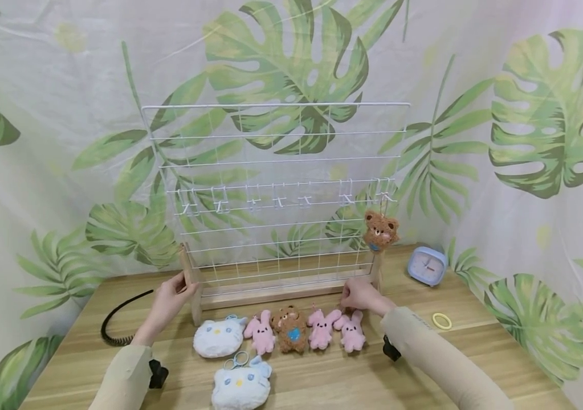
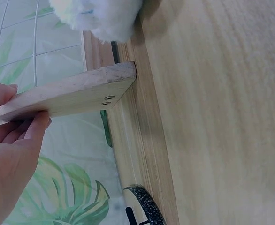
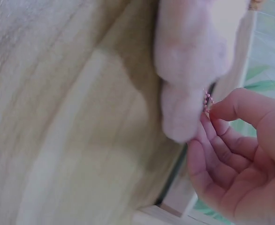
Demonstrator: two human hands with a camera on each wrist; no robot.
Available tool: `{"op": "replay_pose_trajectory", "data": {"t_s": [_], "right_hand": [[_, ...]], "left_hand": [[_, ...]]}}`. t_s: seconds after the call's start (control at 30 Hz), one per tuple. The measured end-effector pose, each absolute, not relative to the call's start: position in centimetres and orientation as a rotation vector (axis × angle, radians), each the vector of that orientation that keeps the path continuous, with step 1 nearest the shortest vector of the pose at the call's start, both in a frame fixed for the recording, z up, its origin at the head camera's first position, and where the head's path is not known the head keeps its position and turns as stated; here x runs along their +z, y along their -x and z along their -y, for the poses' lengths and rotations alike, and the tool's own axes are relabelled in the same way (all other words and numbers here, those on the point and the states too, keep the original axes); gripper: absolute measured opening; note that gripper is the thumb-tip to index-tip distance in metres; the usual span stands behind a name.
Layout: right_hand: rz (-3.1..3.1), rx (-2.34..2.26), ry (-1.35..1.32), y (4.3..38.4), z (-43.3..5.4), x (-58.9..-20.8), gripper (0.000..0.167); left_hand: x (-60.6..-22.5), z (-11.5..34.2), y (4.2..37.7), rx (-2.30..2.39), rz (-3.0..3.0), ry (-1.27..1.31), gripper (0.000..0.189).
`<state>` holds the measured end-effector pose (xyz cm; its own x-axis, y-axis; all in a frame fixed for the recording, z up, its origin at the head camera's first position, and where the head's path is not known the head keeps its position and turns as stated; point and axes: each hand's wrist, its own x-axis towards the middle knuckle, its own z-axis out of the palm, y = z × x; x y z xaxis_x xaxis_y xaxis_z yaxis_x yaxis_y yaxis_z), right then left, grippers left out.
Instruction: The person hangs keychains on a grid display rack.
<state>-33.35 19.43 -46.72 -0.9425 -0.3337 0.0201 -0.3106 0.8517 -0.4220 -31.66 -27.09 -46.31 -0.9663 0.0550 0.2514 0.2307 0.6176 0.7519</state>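
A white wire grid rack on a wooden base stands at the back of the table. My left hand grips its left wooden end piece, thumb on one side and fingers on the other. Low at the rack's right end, my right hand pinches the small pink bead chain of a pink rabbit plush keychain, which lies on the table. Beside it in the row are another pink rabbit, a brown bear plush, a third rabbit and a white cat plush.
Several clear hooks line the grid; a brown bear hangs from the rightmost. A second white cat plush lies nearer the front. A blue clock and yellow ring sit right, a black headband left.
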Motion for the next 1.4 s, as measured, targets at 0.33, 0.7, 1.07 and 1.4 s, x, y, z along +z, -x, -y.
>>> {"op": "replay_pose_trajectory", "data": {"t_s": [0.33, 0.7, 1.07, 1.4], "right_hand": [[-3.052, -0.783, 0.659, 32.6, -21.2, -44.5, 0.011], [-3.076, -0.919, 0.742, 30.3, -22.0, -41.1, 0.012], [-3.120, -1.089, 0.814, 28.9, -22.1, -37.6, 0.011], [-3.183, -1.202, 0.785, 28.3, -21.6, -33.2, 0.005]], "left_hand": [[-46.4, 27.0, 31.6, -1.284, 2.632, 0.232, 0.027], [-46.4, 27.2, 31.5, -1.290, 2.624, 0.241, 0.032], [-46.4, 27.3, 31.7, -1.304, 2.614, 0.257, 0.040], [-46.5, 27.3, 31.7, -1.300, 2.615, 0.256, 0.039]]}}
